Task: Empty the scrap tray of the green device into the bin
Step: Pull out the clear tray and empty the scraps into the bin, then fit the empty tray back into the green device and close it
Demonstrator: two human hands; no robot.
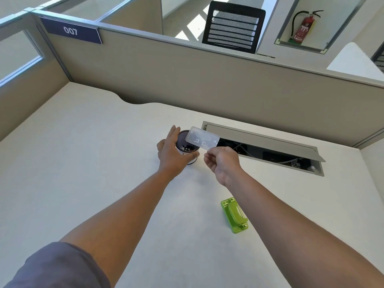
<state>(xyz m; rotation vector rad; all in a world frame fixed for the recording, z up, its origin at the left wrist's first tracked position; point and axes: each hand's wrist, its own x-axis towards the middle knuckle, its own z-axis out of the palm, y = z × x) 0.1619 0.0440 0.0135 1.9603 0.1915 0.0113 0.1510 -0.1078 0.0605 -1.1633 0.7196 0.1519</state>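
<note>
Over the bin (185,144), scrap tray (202,138) in right-hand (222,163) grip

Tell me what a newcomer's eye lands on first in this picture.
First, the two bare arms reaching to the desk's middle: the right hand pinches a clear scrap tray, tilted over a small black mesh bin that the left hand steadies. Next, the bright green device, lying alone on the white desk near the right forearm.

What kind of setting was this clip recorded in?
Most likely an open-plan office cubicle. A white desk is walled by beige partition panels carrying a numbered plate reading 007, and a mesh-backed office chair stands beyond the partition. A cable hatch is open in the desk.
</note>
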